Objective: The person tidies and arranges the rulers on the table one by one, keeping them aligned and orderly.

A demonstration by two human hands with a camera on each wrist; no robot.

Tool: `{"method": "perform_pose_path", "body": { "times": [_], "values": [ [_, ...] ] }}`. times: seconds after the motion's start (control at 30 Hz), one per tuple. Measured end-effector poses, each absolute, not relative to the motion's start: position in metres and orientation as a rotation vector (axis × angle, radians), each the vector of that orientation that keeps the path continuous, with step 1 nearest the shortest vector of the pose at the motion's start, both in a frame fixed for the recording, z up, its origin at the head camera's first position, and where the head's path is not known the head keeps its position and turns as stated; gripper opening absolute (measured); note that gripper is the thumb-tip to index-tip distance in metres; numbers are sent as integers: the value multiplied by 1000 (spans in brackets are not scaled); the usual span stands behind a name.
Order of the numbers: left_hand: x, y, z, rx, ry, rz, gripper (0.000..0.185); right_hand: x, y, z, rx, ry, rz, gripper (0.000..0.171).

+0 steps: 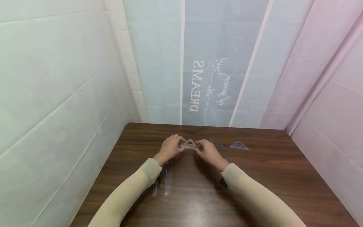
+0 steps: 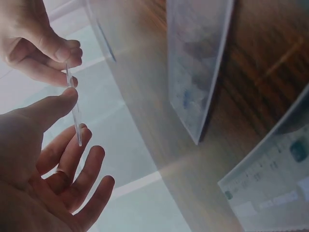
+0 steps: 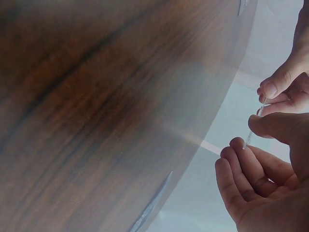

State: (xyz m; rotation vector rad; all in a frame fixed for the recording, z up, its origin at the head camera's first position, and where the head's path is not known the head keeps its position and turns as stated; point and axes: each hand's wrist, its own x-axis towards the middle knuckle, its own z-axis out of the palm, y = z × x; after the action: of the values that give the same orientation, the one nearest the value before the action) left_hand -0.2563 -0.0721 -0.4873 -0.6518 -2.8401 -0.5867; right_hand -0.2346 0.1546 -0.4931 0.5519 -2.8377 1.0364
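Note:
A clear triangular set square [image 1: 189, 144] is held up over the far part of the table by both hands. My left hand [image 1: 171, 146] pinches its left corner between thumb and fingers. At the opposite corner, my right hand [image 1: 209, 153] has the same kind of pinch. Both wrist views show the held set square [image 2: 78, 125] nearly edge-on, as a thin strip. Just right of the right hand lies another clear set square [image 1: 217, 143], partly hidden by that hand. Farther right, a bluish set square [image 1: 239, 145] lies flat.
A long clear ruler [image 1: 168, 184] lies on the brown wooden table [image 1: 272, 176], below the left hand. Beside it is a shorter ruler [image 1: 155, 190], partly covered by the left sleeve. Fabric walls [image 1: 158, 78] stand behind the table and at both sides.

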Motion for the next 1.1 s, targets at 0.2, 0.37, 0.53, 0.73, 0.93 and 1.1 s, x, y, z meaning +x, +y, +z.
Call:
{"method": "perform_pose_path", "body": {
  "times": [0.2, 0.37, 0.53, 0.73, 0.93, 1.1],
  "values": [
    [-246, -74, -482, -679, -2826, -595, 34, -226, 157, -487, 588, -2833, 1025, 32],
    [-237, -76, -480, -717, -2812, -582, 35, -218, 161, -482, 616, -2831, 1000, 31],
    [-227, -77, -482, -759, -2785, -552, 35, -209, 167, -483, 629, -2845, 1012, 33],
    [-215, -75, -479, -802, -2761, -537, 34, -195, 174, -483, 621, -2845, 1035, 32],
    [-201, -73, -478, -828, -2776, -553, 34, -180, 175, -482, 614, -2874, 1039, 30],
    [-191, -74, -479, -843, -2754, -504, 33, -170, 174, -481, 609, -2882, 1047, 29]
  ]
}}
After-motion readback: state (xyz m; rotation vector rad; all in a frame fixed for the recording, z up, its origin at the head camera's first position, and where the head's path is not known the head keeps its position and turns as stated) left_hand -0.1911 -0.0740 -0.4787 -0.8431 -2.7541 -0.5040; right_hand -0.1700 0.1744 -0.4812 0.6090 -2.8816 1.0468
